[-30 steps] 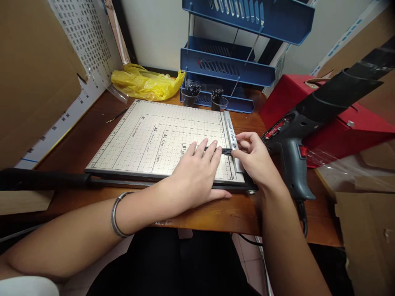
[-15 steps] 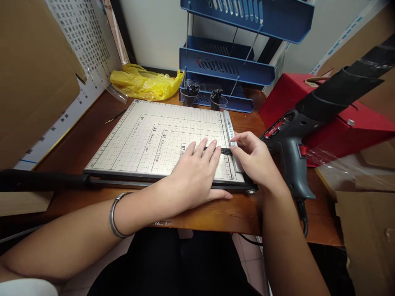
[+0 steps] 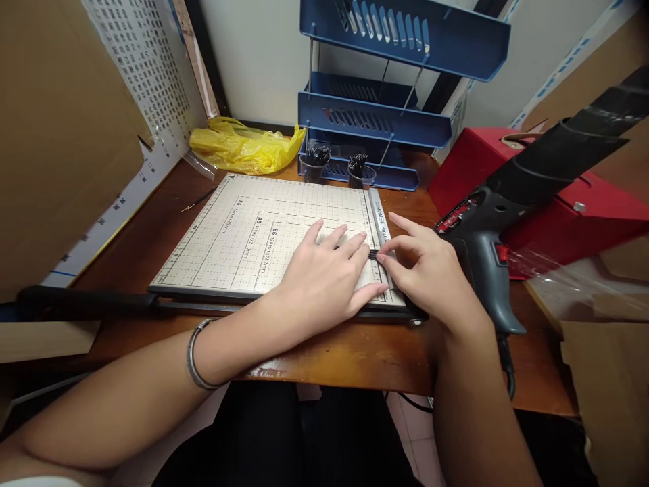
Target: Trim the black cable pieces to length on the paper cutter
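- Lying on the gridded bed of a guillotine paper cutter [image 3: 223,237], right beside the metal edge guide [image 3: 379,213]: a small bundle of thin black wires [image 3: 374,255], mostly hidden beneath the left hand [image 3: 324,277].
- On that left side, fingers stretched out and slightly spread, palm down over the bundle, gripping nothing; impossible to tell how hard pressed.
- At the right hand [image 3: 433,277], thumb and index fingertip brought together on the exposed wire ends, apparently in a pinch; other fingers raised and loosely bent.
- Probably very light, flexible, a little springy, smooth enough to slip apart and fan out; hardly fragile.
- Best held flat along the length under spread fingers, with a light pinch at the protruding ends.
- Behind the bed, more black strands upright in two clear plastic cups [image 3: 311,173]; off to the right, a heat gun [image 3: 479,253].
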### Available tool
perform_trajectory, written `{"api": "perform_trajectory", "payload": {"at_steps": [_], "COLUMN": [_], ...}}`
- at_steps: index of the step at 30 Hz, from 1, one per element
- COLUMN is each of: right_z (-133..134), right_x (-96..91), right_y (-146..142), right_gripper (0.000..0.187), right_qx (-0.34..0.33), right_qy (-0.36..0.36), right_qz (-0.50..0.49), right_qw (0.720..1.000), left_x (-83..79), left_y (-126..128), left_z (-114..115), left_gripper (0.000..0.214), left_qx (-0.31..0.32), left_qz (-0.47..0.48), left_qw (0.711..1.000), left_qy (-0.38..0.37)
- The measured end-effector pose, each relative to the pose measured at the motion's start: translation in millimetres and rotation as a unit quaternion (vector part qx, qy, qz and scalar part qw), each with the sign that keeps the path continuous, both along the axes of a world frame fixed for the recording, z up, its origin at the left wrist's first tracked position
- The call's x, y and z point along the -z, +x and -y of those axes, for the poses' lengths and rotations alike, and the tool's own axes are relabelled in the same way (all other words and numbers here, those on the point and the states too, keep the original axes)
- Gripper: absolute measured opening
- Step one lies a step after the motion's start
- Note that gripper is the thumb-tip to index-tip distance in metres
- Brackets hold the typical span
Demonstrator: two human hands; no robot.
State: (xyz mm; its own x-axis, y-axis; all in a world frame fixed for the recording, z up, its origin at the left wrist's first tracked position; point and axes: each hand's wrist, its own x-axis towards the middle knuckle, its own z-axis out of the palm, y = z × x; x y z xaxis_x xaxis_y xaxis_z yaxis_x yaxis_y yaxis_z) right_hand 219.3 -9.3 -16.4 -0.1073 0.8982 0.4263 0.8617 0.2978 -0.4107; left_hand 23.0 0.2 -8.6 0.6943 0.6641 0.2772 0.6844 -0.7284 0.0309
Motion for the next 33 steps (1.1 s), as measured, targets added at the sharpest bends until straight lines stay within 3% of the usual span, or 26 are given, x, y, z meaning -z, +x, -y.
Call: {"api": "perform_trajectory", "payload": {"at_steps": [13,20,33], "right_z": [-12,-11,-7], "right_x": [-9.7,-7.7,-8.5], "right_y": [5,7,13], "right_gripper": [0.016,0.019,0.016], "right_qx": [-0.008,-0.041,-0.041], "right_qy": [-0.098,-0.091,-0.061], "right_qz": [0.057,0.050,-0.043], "right_qw": [0.993,0.994,0.996], "left_x": [-2.4,-3.3,4.1], "left_y": [-4,-3,-2], "left_z": [-7,-5,-7], "left_gripper": [0.045,0.039,0.047], "left_qx": [0.003,0.055,0.047], "left_qz": [0.021,0.049,-0.011], "left_qw": [1.000,0.997,0.999], "left_qy": [0.012,0.018,0.005]}}
